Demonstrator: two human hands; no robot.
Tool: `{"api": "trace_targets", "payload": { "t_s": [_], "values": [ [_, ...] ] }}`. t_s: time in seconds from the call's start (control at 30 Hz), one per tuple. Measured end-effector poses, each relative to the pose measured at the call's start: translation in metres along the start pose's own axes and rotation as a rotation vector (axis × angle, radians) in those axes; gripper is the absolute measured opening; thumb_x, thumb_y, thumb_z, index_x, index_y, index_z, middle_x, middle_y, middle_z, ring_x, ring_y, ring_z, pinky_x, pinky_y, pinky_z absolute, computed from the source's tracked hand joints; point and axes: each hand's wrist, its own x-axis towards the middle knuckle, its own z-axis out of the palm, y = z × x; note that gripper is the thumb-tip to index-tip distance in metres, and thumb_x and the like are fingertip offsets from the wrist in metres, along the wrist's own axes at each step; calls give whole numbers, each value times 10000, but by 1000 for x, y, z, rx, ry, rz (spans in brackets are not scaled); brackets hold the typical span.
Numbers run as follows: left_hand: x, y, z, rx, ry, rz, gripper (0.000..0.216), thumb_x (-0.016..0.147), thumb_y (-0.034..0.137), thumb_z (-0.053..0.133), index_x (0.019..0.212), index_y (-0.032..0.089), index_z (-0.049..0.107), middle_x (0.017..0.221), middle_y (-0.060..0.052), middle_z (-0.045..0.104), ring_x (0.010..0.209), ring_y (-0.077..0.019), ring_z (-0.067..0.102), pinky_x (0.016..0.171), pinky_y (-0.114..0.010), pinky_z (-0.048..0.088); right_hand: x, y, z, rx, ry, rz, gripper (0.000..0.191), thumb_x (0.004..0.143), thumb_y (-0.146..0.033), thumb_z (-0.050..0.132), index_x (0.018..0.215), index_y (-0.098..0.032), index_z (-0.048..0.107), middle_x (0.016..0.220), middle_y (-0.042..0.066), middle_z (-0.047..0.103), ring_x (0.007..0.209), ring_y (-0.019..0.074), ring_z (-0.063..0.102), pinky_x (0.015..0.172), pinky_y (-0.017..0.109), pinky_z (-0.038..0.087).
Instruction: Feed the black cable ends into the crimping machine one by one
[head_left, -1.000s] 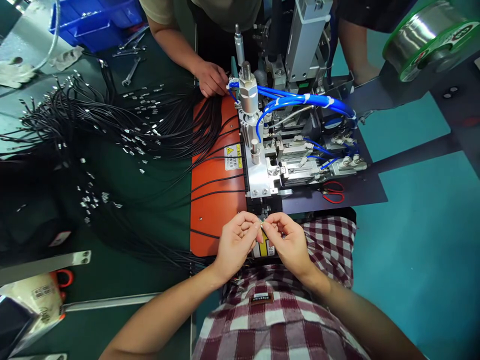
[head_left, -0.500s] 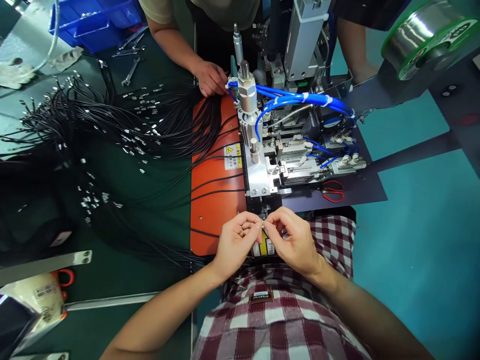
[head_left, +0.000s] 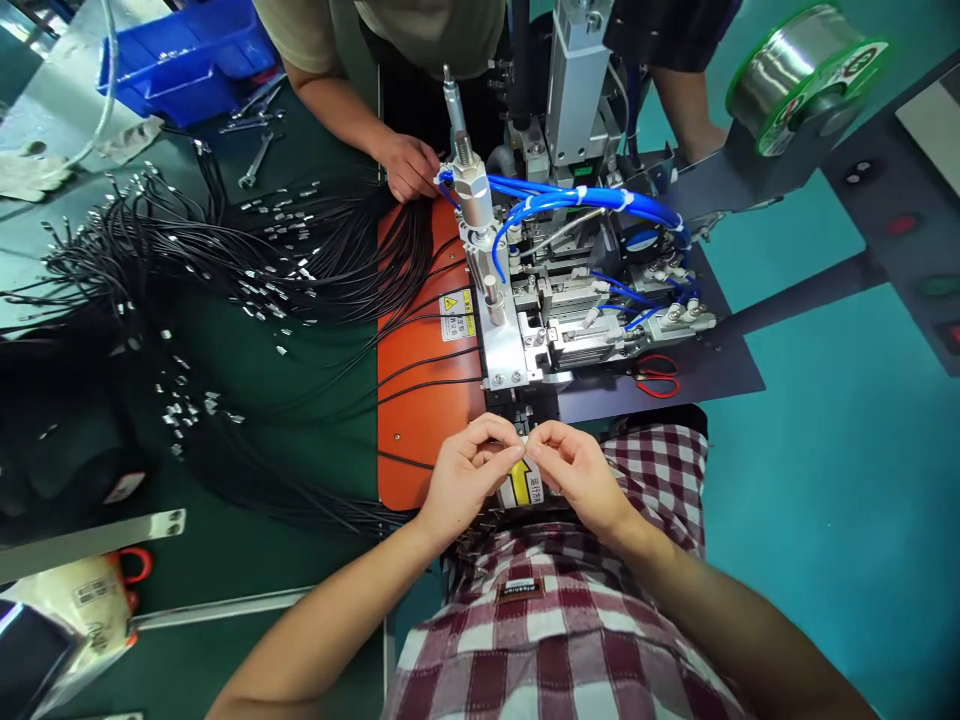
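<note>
Left hand (head_left: pixel 465 475) and right hand (head_left: pixel 581 472) met fingertip to fingertip at the near edge of the counter (head_left: pixel 225 560), just in front of the machine (head_left: pixel 517 330). Fingers on both were narrow, pinched on one small part (head_left: pixel 526 441) between them; too small to tell what it was. Remaining fingers curled in, wrists angled inward. Orange plate (head_left: pixel 420 400) sat just left of the left hand. Black wires (head_left: pixel 225 260) covered the counter's left side, another person's hand (head_left: pixel 409 165) on them at the far edge.
</note>
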Motion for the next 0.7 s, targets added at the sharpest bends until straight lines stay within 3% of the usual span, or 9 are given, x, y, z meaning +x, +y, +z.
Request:
{"api": "trace_targets", "payload": {
  "t_s": [0.1,0.17,0.3,0.47,0.57,0.7],
  "values": [
    [3,4,-5,-41,-94,-164,205,800,340,672,807,159,576,536,88,366,390,-16,227,378,-159,189,1,-2,-2,-21,-29,-9,287,788,-423,653,742,-165,536,540,-78,399,457,61,303,424,214,219],
    [3,10,-8,38,-104,-185,205,809,345,661,863,168,571,508,94,366,397,-32,266,389,-159,240,3,-5,-6,-46,-38,-22,273,791,-409,651,746,-162,544,559,-69,421,462,61,320,429,214,231],
    [5,18,-10,453,-39,124,89,826,247,635,874,177,610,797,-7,566,672,-104,526,606,-218,448,9,-9,-16,-106,-32,-15,261,797,-393,639,722,-166,536,534,-71,409,454,65,324,435,219,232],
    [15,7,-17,908,-45,506,171,917,188,479,968,174,641,889,-59,580,832,-152,564,749,-272,484,27,-5,-28,-174,10,-32,268,793,-414,629,728,-167,548,505,-69,425,452,73,339,441,222,251],
    [23,-1,-25,1073,-64,612,232,925,175,453,1071,162,633,914,-70,551,821,-150,568,721,-260,497,40,1,-31,-159,35,-26,264,778,-414,633,726,-167,556,489,-72,432,442,75,343,437,224,262],
    [28,-7,-36,1068,-87,653,290,933,150,404,1121,162,625,912,-67,548,829,-144,577,735,-251,515,48,5,-32,-139,17,11,244,768,-386,645,706,-165,561,497,-70,446,442,74,360,445,227,273]
  ]
}}
